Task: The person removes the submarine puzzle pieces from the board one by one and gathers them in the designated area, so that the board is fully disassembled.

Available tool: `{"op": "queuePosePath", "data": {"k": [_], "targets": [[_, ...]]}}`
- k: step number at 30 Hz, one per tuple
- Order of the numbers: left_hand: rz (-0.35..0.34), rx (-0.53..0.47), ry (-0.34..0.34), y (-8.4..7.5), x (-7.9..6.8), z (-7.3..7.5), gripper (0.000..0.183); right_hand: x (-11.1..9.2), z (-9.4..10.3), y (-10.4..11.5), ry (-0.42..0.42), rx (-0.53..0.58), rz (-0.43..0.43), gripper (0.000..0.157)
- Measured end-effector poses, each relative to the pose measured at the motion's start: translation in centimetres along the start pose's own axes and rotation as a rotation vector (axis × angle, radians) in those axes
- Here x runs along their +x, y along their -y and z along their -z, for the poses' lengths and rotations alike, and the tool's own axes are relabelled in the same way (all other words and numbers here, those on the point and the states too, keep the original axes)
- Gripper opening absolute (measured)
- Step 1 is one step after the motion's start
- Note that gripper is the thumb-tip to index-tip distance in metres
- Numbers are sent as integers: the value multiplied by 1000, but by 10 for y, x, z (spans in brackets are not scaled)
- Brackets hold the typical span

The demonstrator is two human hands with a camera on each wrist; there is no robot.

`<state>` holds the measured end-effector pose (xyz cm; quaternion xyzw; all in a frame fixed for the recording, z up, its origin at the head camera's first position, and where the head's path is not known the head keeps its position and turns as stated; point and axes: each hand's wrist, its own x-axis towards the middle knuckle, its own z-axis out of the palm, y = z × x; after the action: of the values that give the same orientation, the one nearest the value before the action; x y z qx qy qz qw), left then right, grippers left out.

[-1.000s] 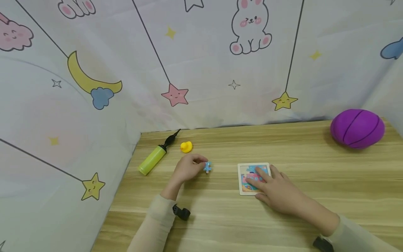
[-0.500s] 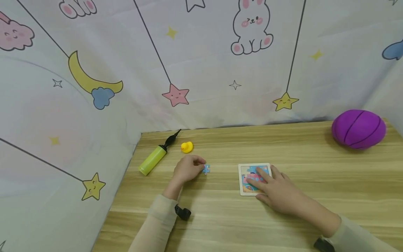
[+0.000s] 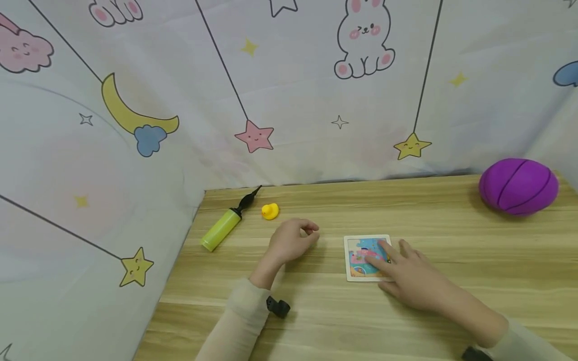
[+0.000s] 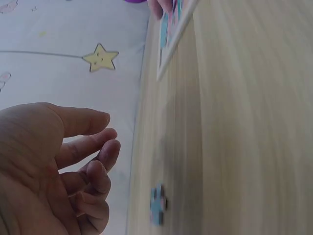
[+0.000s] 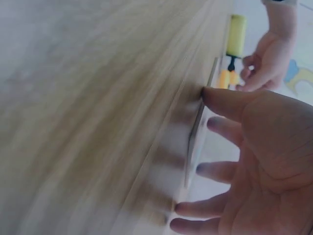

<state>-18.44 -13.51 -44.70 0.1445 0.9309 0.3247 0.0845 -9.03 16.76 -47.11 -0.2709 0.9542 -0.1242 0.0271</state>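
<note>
My left hand [image 3: 291, 240] hovers over the table between the duck and the puzzle, fingers loosely curled around nothing. In the left wrist view, a small blue jigsaw piece [image 4: 157, 204] lies on the wood beyond that hand's fingertips; the hand hides it from the head view. A square jigsaw puzzle with a white frame [image 3: 346, 260] lies flat on the table, showing a pink and blue picture with a pale gap at its upper left. Spread fingers of my right hand [image 3: 415, 276] reach over its right side, covering part of the picture. The right wrist view shows these fingers close over the frame.
A green hand pump [image 3: 221, 229] with a black nozzle lies at the table's back left, beside a yellow rubber duck [image 3: 270, 211]. At the back right sits a purple ball [image 3: 518, 186]. A printed cloth [image 3: 298, 100] forms the wall behind the wooden table [image 3: 334, 321].
My left hand has let go of the blue jigsaw piece and moved right, toward the puzzle. My right hand has drawn slightly to the right, uncovering more of the picture.
</note>
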Motion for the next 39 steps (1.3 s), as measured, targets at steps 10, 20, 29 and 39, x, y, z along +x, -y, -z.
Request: {"op": "queuePosePath", "data": {"k": [10,20,29,39], "targets": [[-62,8,70,-34,13,-30,17,-5,-1,-5,9,-5,-15,56],[-73,116,120,-54,23,-60,16,-7,0,-5,-15,-12,5,56],[-41,253,70,-66,25,-76,25,-7,-1,-7,-19,-16,14,57],[-12,284,71,-72,24,-80,25,-7,-2,-6,-17,-16,13,56]]}}
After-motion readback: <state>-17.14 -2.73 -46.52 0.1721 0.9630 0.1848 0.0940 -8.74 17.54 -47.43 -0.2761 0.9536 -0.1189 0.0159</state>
